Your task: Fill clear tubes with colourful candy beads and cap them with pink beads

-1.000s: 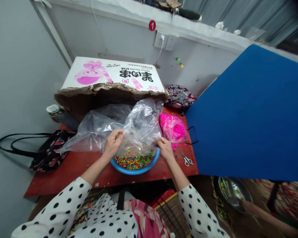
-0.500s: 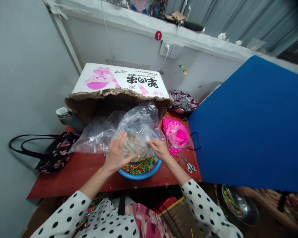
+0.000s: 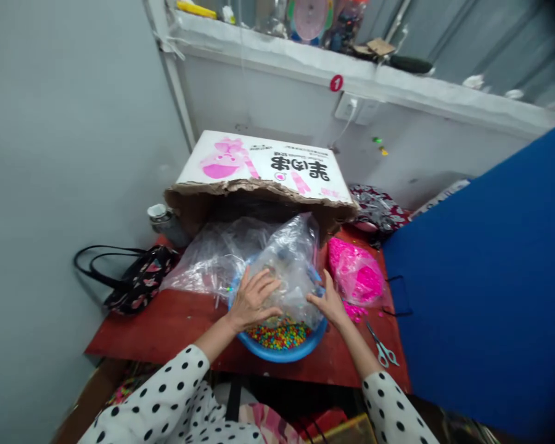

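A blue basin [image 3: 282, 355] holds many small multicoloured beads [image 3: 280, 335]. Over its far half lies a clear plastic bag [image 3: 291, 271], crumpled, with small pieces faintly visible through it. My left hand [image 3: 255, 302] rests on the bag's left side with fingers spread. At the opposite side, my right hand [image 3: 330, 304] has its thumb and forefinger apart, the thumb against or very near the bag. Whether any fold of plastic is caught in its hidden fingers is hard to see, but none shows.
A torn-open carton [image 3: 263, 163] stands behind the basin, with more clear plastic [image 3: 208, 262] at its mouth. To the right are a bag of pink beads [image 3: 358, 271] and scissors [image 3: 383, 346]. A handbag [image 3: 139, 283], a flask [image 3: 166, 225] and a blue panel [image 3: 485, 271] flank them.
My right hand has parted its fingers from a pinch on the bag's edge. The bag now sits lower and flatter over the basin. The whole view has shifted.
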### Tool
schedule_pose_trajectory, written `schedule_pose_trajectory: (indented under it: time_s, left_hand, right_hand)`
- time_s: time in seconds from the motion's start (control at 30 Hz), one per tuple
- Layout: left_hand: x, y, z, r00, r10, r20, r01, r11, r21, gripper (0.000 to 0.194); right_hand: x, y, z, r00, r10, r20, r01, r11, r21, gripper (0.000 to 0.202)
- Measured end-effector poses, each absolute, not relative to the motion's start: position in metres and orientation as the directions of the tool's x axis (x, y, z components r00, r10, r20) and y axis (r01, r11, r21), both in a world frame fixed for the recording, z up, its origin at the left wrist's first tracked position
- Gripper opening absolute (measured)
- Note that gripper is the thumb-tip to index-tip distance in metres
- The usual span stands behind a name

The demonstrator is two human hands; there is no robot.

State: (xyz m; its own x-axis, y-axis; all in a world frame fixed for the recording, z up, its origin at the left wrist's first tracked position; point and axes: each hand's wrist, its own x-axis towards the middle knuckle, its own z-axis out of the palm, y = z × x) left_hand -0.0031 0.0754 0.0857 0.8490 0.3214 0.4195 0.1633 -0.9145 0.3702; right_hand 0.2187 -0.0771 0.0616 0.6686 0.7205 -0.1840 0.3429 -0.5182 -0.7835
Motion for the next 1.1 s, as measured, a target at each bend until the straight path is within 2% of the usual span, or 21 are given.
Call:
schedule_pose_trajectory:
  time_s: [0.03, 0.07, 0.1, 0.13, 0.17, 0.2, 0.23, 0.27, 0.3, 0.37, 0.43, 0.63, 0.8, 0.97, 1.1]
  left_hand:
    - [-0.010, 0.090, 0.084, 0.799, 0.404, 0.445, 0.247, -0.896, 0.370, 0.064]
    - [-0.018, 0.108, 0.080, 0.708, 0.546, 0.449, 0.389, -0.831, 0.396, 0.072]
    - [-0.026, 0.127, 0.076, 0.550, 0.724, 0.416, 0.563, -0.689, 0.455, 0.079]
    - [-0.033, 0.147, 0.071, 0.334, 0.885, 0.324, 0.706, -0.463, 0.536, 0.087]
    - [-0.039, 0.165, 0.064, 0.148, 0.972, 0.184, 0.757, -0.231, 0.611, 0.098]
    - [-0.043, 0.181, 0.058, 0.032, 0.999, 0.024, 0.735, -0.040, 0.677, 0.106]
    - [-0.045, 0.193, 0.051, -0.007, 0.993, -0.116, 0.687, 0.089, 0.722, 0.107]
    - [-0.045, 0.201, 0.045, 0.007, 0.977, -0.215, 0.636, 0.161, 0.755, 0.099]
    - [-0.044, 0.204, 0.039, 0.048, 0.962, -0.270, 0.589, 0.191, 0.785, 0.084]
    - [-0.038, 0.200, 0.034, 0.129, 0.953, -0.276, 0.508, 0.175, 0.843, 0.050]
    - [-0.033, 0.185, 0.039, 0.179, 0.952, -0.247, 0.403, 0.158, 0.902, 0.037]
    - [-0.025, 0.131, 0.093, 0.302, 0.932, -0.199, 0.065, 0.188, 0.980, 0.046]
    - [-0.008, 0.100, 0.135, 0.351, 0.905, -0.240, -0.271, 0.344, 0.899, 0.034]
    - [0.011, 0.076, 0.150, 0.439, 0.866, -0.239, -0.344, 0.408, 0.846, 0.032]
    - [0.015, 0.067, 0.145, 0.407, 0.867, -0.287, -0.421, 0.457, 0.784, 0.032]
  right_hand:
    - [0.216, -0.075, 0.053, 0.651, 0.720, -0.241, 0.308, -0.540, -0.783, 0.098]
    - [0.212, -0.073, 0.047, 0.643, 0.718, -0.265, 0.282, -0.544, -0.790, 0.091]
    - [0.208, -0.071, 0.042, 0.643, 0.719, -0.263, 0.260, -0.529, -0.808, 0.083]
    - [0.204, -0.068, 0.039, 0.645, 0.723, -0.247, 0.234, -0.495, -0.837, 0.074]
    - [0.202, -0.066, 0.037, 0.646, 0.726, -0.235, 0.188, -0.450, -0.873, 0.064]
    - [0.200, -0.064, 0.038, 0.647, 0.725, -0.237, 0.120, -0.404, -0.907, 0.056]
    - [0.200, -0.062, 0.040, 0.650, 0.715, -0.255, 0.035, -0.364, -0.931, 0.050]
    - [0.201, -0.060, 0.044, 0.655, 0.700, -0.283, -0.054, -0.330, -0.942, 0.046]
    - [0.203, -0.059, 0.049, 0.662, 0.684, -0.308, -0.129, -0.301, -0.945, 0.043]
    - [0.207, -0.056, 0.063, 0.678, 0.658, -0.328, -0.229, -0.235, -0.944, 0.040]
    - [0.212, -0.053, 0.081, 0.700, 0.648, -0.301, -0.263, -0.158, -0.952, 0.035]
    - [0.217, -0.044, 0.140, 0.765, 0.614, -0.198, -0.284, 0.045, -0.958, 0.025]
    - [0.217, -0.040, 0.177, 0.746, 0.657, -0.108, -0.266, 0.144, -0.953, 0.020]
    - [0.212, -0.038, 0.214, 0.769, 0.636, -0.060, -0.213, 0.167, -0.963, 0.026]
    - [0.206, -0.037, 0.244, 0.738, 0.674, -0.028, -0.202, 0.181, -0.962, 0.021]
